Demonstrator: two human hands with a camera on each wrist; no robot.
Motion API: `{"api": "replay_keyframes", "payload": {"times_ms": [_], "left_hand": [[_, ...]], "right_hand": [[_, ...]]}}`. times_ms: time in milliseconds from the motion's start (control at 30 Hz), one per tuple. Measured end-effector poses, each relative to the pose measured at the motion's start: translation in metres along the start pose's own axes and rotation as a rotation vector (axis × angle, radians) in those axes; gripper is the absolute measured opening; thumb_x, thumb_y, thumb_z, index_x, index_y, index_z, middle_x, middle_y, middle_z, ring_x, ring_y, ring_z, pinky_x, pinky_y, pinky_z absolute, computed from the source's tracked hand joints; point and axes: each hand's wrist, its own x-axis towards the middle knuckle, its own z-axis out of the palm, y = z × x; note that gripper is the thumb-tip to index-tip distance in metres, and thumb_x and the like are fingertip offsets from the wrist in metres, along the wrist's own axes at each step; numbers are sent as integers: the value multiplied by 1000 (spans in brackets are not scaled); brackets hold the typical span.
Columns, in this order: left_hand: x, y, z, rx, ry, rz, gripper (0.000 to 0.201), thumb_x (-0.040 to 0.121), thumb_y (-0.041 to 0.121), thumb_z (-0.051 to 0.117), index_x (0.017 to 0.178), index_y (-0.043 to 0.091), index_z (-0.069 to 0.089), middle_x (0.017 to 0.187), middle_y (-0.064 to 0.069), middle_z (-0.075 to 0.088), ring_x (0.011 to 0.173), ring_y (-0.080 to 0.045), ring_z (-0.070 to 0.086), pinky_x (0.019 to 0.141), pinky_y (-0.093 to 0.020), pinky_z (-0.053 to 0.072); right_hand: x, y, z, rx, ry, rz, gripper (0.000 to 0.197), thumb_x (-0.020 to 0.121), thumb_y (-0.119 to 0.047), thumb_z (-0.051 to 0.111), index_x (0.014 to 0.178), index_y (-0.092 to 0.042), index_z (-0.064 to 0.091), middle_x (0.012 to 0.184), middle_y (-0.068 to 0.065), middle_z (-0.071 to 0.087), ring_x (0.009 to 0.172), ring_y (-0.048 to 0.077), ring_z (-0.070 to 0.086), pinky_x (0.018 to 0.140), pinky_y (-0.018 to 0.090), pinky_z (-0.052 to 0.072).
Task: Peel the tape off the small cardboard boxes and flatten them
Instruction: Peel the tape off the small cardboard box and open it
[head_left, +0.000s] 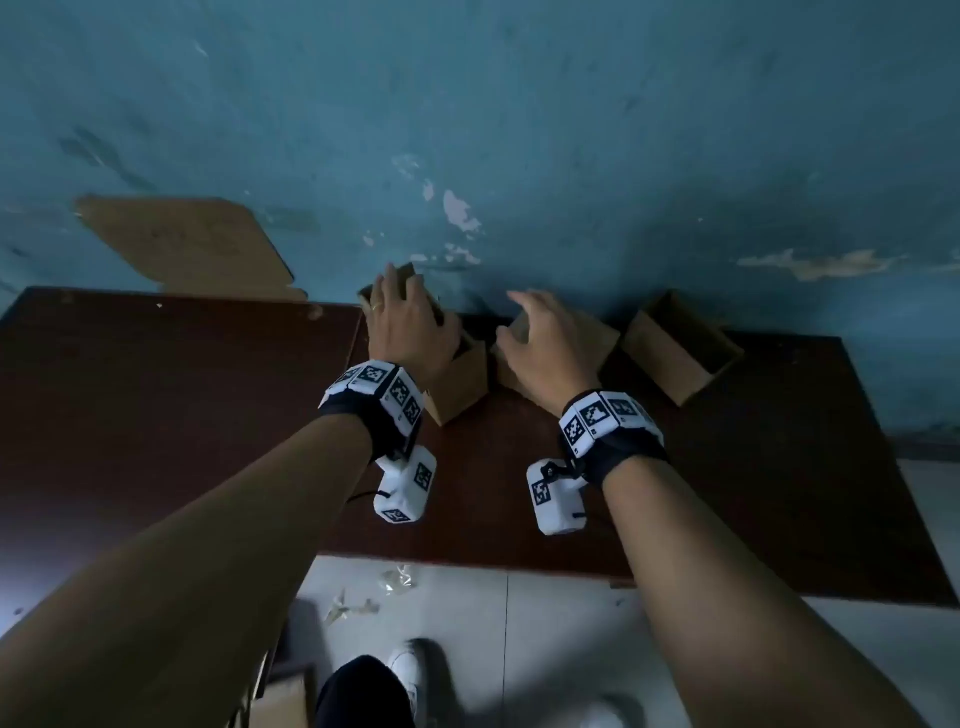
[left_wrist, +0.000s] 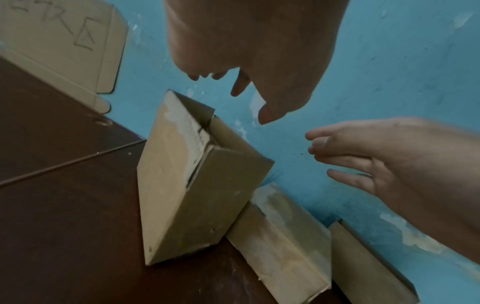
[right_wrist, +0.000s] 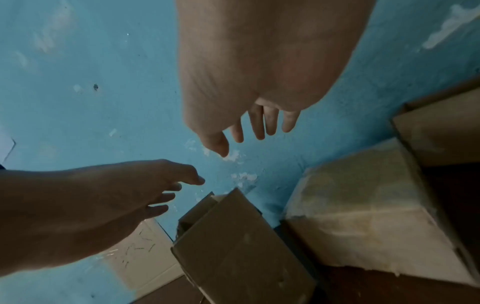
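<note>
Readable text — I find none. Flat cardboard sheet (left_wrist: 59, 39) against wall carries hand-drawn marks, a triangle among them — not legible as words. Wristbands (head_left: 382, 392) show black-and-white square marker codes only.

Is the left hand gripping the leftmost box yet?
No. In the left wrist view the left hand hangs above the leftmost box, its fingers clear of the cardboard.

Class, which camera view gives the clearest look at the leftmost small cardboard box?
The left wrist view: the leftmost box fills the middle, with its torn, whitish seam visible. In the head view the left hand covers much of it; the right wrist view shows mainly one plain side.
</note>
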Motion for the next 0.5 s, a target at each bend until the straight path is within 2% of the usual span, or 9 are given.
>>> {"api": "replay_keyframes", "payload": {"times_ms": [133, 233, 300, 367, 500], "left_hand": [[0, -21, 23, -71, 40, -74, 82, 105, 37, 60, 172, 12, 19, 181, -17, -2, 168, -36, -5, 133, -56, 13], [-1, -37, 40, -162, 92, -81, 89, 107, 42, 56, 174, 14, 5, 181, -16, -8, 168, -35, -6, 133, -55, 11], [-2, -45, 50, -283, 132, -106, 93, 108, 47, 53, 174, 15, -4, 181, -14, -10, 168, -34, -6, 134, -51, 8], [-2, -51, 59, -414, 153, -131, 95, 109, 52, 50, 173, 14, -9, 182, -12, -9, 168, -33, -3, 136, -49, 7], [-3, -64, 76, -619, 206, -100, 98, 106, 57, 50, 173, 17, -8, 182, -9, 7, 167, -32, 15, 134, -53, 20]], "right_hand": [[-4, 12, 27, 86, -4, 4, 52, 109, -23, 65, 158, -8, 55, 162, 10, 54, 152, 25, 48, 123, 32, 37], [-6, 20, 48, 86, 11, -27, 52, 110, -22, 63, 159, -7, 54, 162, 11, 54, 152, 25, 49, 124, 34, 39], [-7, 23, 57, 83, 15, -40, 52, 111, -21, 61, 161, -7, 52, 163, 11, 53, 152, 26, 49, 121, 33, 39], [-7, 25, 66, 101, 7, -27, 51, 114, -22, 55, 163, -10, 48, 166, 9, 50, 152, 25, 48, 120, 33, 40], [-12, 26, 85, 293, -6, 9, 51, 119, -31, 34, 167, -17, 45, 172, 3, 45, 159, 21, 41, 129, 38, 34]]}}
